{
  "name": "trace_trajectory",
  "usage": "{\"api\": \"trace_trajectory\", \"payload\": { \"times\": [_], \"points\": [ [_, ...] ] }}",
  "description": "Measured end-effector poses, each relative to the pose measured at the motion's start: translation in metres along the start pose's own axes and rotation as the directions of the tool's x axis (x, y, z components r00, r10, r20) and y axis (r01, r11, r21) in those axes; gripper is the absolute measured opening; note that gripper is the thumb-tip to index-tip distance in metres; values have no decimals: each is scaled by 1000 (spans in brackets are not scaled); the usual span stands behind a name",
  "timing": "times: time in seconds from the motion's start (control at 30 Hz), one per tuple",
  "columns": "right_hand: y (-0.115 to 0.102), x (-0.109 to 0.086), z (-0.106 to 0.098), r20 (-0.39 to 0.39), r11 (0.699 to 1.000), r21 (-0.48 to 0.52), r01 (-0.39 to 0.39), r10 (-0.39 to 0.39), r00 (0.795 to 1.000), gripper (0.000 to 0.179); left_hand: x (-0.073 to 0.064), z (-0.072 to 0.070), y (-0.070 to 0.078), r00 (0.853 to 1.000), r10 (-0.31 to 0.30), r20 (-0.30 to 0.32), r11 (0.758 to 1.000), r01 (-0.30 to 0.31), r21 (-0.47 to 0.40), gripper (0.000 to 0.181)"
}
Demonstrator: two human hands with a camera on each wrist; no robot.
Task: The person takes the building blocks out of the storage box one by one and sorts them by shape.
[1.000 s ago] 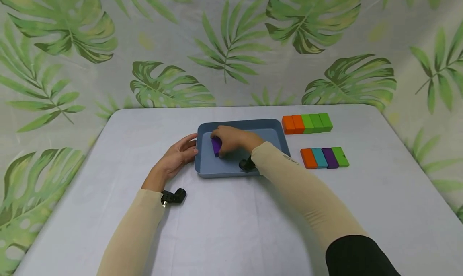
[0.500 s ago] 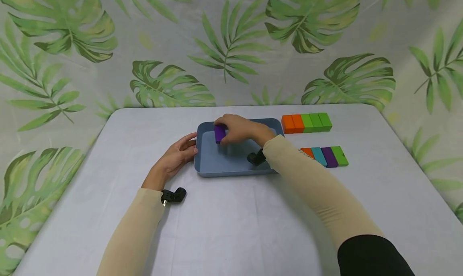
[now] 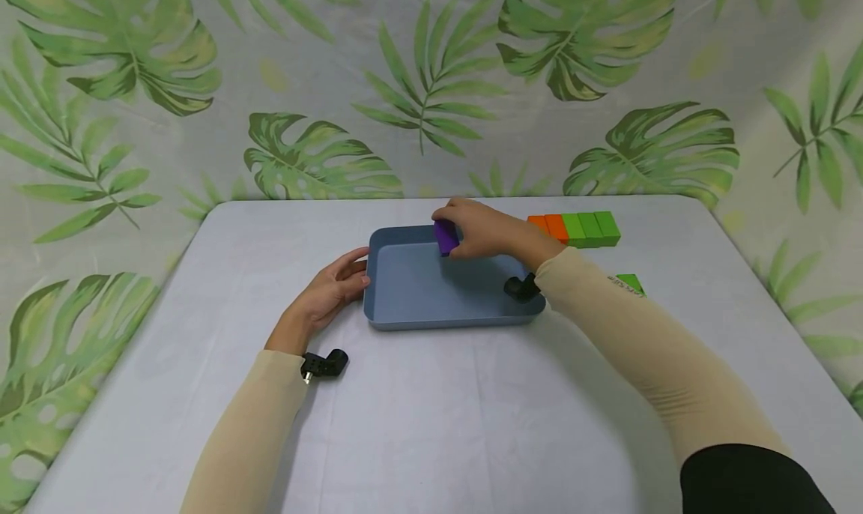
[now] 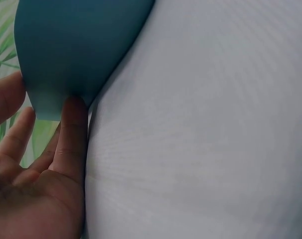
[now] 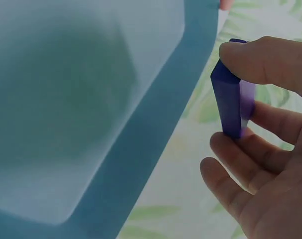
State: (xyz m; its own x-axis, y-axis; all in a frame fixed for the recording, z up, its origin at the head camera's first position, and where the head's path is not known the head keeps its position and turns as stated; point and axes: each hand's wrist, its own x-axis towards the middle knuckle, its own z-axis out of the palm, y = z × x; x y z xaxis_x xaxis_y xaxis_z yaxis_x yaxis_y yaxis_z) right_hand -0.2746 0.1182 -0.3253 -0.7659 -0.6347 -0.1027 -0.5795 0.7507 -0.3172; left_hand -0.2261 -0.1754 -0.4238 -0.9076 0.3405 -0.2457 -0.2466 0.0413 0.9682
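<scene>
A purple rectangular block (image 3: 446, 238) is pinched between the thumb and fingers of my right hand (image 3: 487, 231), held above the far part of the blue-grey tray (image 3: 404, 304). In the right wrist view the purple block (image 5: 231, 99) stands between thumb and fingertips, with the tray wall (image 5: 146, 124) beside it. My left hand (image 3: 333, 293) is at the tray's left side, its fingers fairly straight. Seen from the left wrist, the left fingers (image 4: 71, 142) touch the tray's outer wall (image 4: 76, 50).
Right of the tray, a row of orange and green blocks (image 3: 589, 231) lies at the back, partly behind the right wrist. A green block (image 3: 630, 283) shows past the right sleeve, which hides its neighbours. A leaf-print cloth (image 3: 431, 87) hangs behind the white table (image 3: 418, 424).
My right hand has raised the purple block from the tray's left part and carried it rightward and back. The right forearm now covers most of the nearer block row. The left hand stays put.
</scene>
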Motion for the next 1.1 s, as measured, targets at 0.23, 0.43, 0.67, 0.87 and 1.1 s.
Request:
{"api": "trace_trajectory", "payload": {
  "times": [0.23, 0.43, 0.67, 0.87, 1.1],
  "points": [
    [18, -25, -10, -59, 1000, 21, -17, 18, 998, 66, 0, 1, 0, 1000, 4, 8, 1000, -4, -1, 68],
    [35, -42, -16, -74, 999, 27, -45, 47, 996, 67, 1, 0, -2, 1000, 9, 1, 1000, -9, 6, 68],
    [53, -68, -26, -98, 994, 49, -94, 98, 990, 67, 2, 0, -3, 1000, 10, 3, 1000, -10, 4, 67],
    [65, -95, -31, -115, 986, 96, -136, 147, 982, 70, 1, 0, -3, 1000, 4, -5, 1000, -4, 4, 68],
    [84, -120, -21, -129, 977, 89, -195, 206, 970, 69, 1, 1, -1, 1000, 6, -3, 1000, -6, 18, 67]
  ]
}}
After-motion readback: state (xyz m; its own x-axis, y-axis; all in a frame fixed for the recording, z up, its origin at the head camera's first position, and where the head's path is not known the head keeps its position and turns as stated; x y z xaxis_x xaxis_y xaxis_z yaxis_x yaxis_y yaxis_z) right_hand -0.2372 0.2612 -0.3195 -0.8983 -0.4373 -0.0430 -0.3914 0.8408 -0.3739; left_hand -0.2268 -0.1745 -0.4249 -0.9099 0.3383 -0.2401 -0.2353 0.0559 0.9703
